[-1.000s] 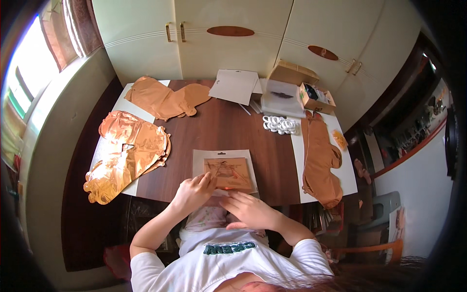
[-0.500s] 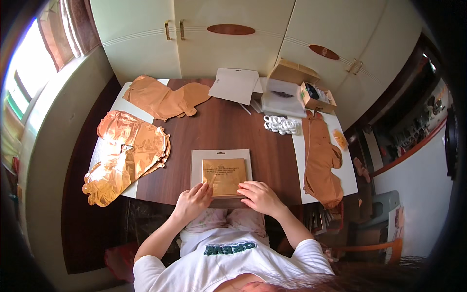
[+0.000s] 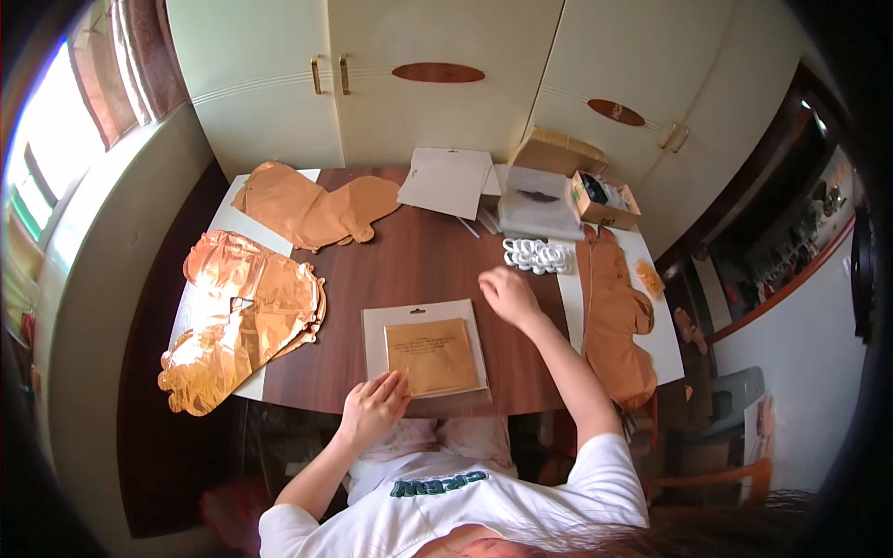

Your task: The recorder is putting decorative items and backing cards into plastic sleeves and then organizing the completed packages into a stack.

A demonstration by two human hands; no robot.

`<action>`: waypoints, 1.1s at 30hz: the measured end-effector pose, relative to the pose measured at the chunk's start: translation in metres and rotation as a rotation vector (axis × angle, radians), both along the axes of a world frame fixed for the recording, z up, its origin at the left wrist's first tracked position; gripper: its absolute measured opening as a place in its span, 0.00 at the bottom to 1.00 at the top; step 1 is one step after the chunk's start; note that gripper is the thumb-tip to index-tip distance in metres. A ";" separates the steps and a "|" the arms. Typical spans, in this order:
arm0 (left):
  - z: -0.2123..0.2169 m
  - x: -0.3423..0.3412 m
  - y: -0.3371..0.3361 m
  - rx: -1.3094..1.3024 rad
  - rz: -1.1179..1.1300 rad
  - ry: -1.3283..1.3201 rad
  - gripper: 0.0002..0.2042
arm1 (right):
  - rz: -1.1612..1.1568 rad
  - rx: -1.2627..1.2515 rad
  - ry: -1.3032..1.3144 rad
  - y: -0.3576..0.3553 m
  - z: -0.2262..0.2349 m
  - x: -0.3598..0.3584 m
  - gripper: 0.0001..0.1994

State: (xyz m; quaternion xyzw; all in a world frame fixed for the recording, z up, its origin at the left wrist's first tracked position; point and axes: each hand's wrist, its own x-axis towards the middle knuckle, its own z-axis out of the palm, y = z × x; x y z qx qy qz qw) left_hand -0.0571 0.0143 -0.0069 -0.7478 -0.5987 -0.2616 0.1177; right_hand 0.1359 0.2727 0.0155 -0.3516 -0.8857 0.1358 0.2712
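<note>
In front of me on the table lies a flat pack: a pale backing card [image 3: 374, 325] with a hang slot, bearing a folded gold foil balloon [image 3: 433, 358] with small dark print. My left hand [image 3: 375, 407] is closed at the pack's lower left corner, its fingertips over the edge of the gold foil; the thumb's grip is mostly hidden. My right hand [image 3: 509, 295] is off the pack, raised at its upper right, with fingers curled and nothing visible in them. Closest beyond it are coiled white ribbons [image 3: 538, 256].
Copper foil balloons [image 3: 249, 307] lie flat at the left, another [image 3: 316, 206] at the far left, and another [image 3: 614, 321] at the right. Pale cards [image 3: 446, 184], clear plastic sleeves [image 3: 539, 209] and a small open box [image 3: 605, 200] stand at the back. A yellow-orange packet [image 3: 648, 278] is at the right.
My right hand has left the pack's lower right corner and moved up and to the right, toward the white ribbons. My left hand stays at the pack, which now sits slightly turned.
</note>
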 end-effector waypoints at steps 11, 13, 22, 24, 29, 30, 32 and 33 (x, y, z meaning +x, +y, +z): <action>0.001 0.002 0.001 -0.013 0.007 -0.214 0.09 | -0.384 0.088 -0.239 0.104 -0.036 -0.061 0.07; 0.002 0.002 0.001 -0.016 0.015 -0.231 0.09 | -0.358 0.024 -0.318 0.084 -0.025 -0.052 0.07; 0.007 0.003 0.008 -0.075 -0.001 -0.235 0.10 | -0.130 -0.283 -0.121 -0.075 0.011 0.056 0.05; 0.012 0.004 0.007 -0.083 -0.015 -0.207 0.10 | -0.023 -0.505 0.087 -0.115 0.018 0.072 0.05; 0.030 0.007 0.031 -0.186 -0.193 -0.094 0.18 | 0.112 -0.399 0.134 -0.183 0.018 0.088 0.06; 0.030 0.007 0.038 -0.288 -0.207 -0.021 0.22 | 0.095 -0.402 0.142 -0.191 0.014 0.088 0.06; 0.023 0.006 0.042 -0.324 -0.191 0.018 0.22 | 0.047 -0.378 0.143 -0.200 0.003 0.086 0.06; 0.018 0.004 0.045 -0.366 -0.168 0.057 0.23 | 0.042 -0.377 0.147 -0.201 -0.002 0.085 0.06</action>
